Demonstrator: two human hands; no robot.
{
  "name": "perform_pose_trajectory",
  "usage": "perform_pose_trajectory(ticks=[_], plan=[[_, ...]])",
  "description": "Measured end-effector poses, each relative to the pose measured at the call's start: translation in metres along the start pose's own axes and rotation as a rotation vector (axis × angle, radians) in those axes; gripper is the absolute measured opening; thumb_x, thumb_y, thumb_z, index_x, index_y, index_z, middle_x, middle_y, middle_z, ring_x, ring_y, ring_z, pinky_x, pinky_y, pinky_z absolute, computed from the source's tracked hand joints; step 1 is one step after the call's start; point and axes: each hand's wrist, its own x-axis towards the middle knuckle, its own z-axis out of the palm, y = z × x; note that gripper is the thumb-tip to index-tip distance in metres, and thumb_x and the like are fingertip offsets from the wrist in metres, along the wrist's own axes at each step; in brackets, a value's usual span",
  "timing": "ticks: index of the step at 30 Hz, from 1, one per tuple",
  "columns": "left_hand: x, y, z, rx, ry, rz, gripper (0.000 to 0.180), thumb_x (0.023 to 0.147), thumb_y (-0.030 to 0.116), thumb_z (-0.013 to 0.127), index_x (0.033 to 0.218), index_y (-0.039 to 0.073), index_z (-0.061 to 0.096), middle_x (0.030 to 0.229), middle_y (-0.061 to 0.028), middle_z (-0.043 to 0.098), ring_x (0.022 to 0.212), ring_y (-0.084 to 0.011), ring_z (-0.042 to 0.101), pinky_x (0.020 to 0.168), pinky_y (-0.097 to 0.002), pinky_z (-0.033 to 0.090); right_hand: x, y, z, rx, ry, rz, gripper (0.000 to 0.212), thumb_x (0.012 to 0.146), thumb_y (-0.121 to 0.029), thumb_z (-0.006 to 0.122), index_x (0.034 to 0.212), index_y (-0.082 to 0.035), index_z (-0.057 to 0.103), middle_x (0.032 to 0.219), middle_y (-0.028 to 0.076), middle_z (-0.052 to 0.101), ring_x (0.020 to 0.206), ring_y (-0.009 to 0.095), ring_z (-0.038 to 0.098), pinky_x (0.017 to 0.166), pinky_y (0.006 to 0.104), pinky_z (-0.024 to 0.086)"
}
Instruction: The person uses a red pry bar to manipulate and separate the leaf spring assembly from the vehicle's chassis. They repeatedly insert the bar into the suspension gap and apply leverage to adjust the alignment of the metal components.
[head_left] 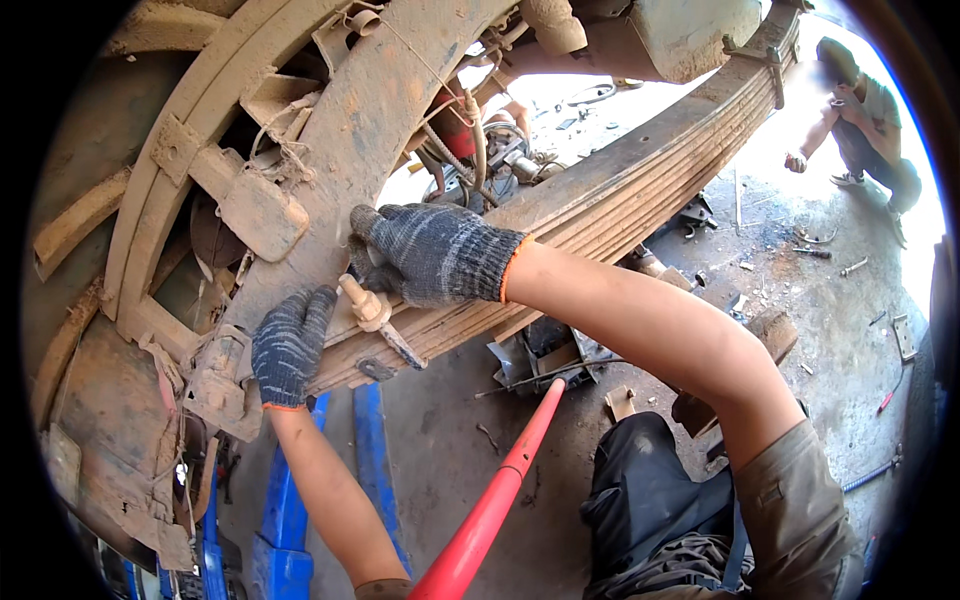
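My right hand [430, 253], in a dark knit glove with an orange cuff, grips the top of a mud-caked bolt [372, 312] where it goes through the end of a leaf spring pack [640, 185]. My left hand [290, 345], gloved the same way, presses flat against the spring end just left of the bolt, fingers spread. The bolt's threaded shank sticks out down and to the right. The spring runs up to the right under a dusty vehicle frame [350, 130].
A red bar [495, 500] leans up from the bottom centre. A blue jack stand [290, 520] is at lower left. Loose metal parts [560, 350] and tools lie on the concrete floor. Another person [860, 120] crouches at the top right. My knee [650, 490] is at lower right.
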Motion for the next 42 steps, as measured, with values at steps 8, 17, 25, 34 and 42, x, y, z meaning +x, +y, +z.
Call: perform_pose_trajectory(ticks=[8,17,25,34,42], plan=[[-0.002,0.0,0.002,0.072,-0.011,-0.05,0.037,0.094,0.037,0.059,0.099,0.003,0.072,0.096,-0.0215,0.069,0.089,-0.0392,0.065,0.08,-0.0468,0.05,0.0,-0.008,0.003,-0.061,-0.001,-0.034,0.039,0.083,-0.022,0.067,0.113,-0.004,0.05,0.095,0.018,0.065,0.093,0.037,0.065,0.079,0.0434,0.052],[-0.007,-0.005,0.002,0.102,0.013,0.032,0.035,0.095,0.034,0.056,0.103,0.004,0.072,0.097,-0.0213,0.069,0.09,-0.0386,0.065,0.081,-0.0456,0.05,0.001,-0.018,0.0,-0.051,0.121,-0.054,0.041,0.084,-0.024,0.066,0.118,-0.006,0.052,0.098,0.018,0.062,0.097,0.038,0.063,0.081,0.0457,0.052],[-0.005,0.002,-0.001,0.025,0.01,0.016,0.035,0.095,0.033,0.056,0.104,0.004,0.071,0.1,-0.0206,0.069,0.092,-0.0376,0.065,0.082,-0.0443,0.05,0.017,-0.006,-0.012,-0.26,0.077,-0.23,0.04,0.077,-0.019,0.069,0.115,-0.01,0.058,0.104,0.014,0.062,0.1,0.034,0.063,0.082,0.0443,0.052],[-0.004,0.0,-0.001,0.057,-0.013,0.012,0.035,0.096,0.031,0.057,0.106,0.001,0.07,0.095,-0.0205,0.07,0.09,-0.0331,0.068,0.082,-0.0416,0.051,-0.002,0.012,-0.048,-0.086,-0.245,0.006,0.045,0.09,-0.026,0.066,0.128,-0.008,0.048,0.106,0.017,0.064,0.105,0.034,0.063,0.09,0.0424,0.05],[0.002,0.015,-0.022,-0.879,0.081,0.064,0.055,0.097,0.037,0.059,0.138,0.003,0.049,0.126,-0.0101,0.059,0.11,-0.0211,0.057,0.1,-0.0361,0.044,0.009,-0.019,-0.048,0.747,0.083,0.089,0.061,0.087,-0.034,0.074,0.134,0.0,0.053,0.124,0.015,0.062,0.115,0.02,0.058,0.101,0.0322,0.046]])
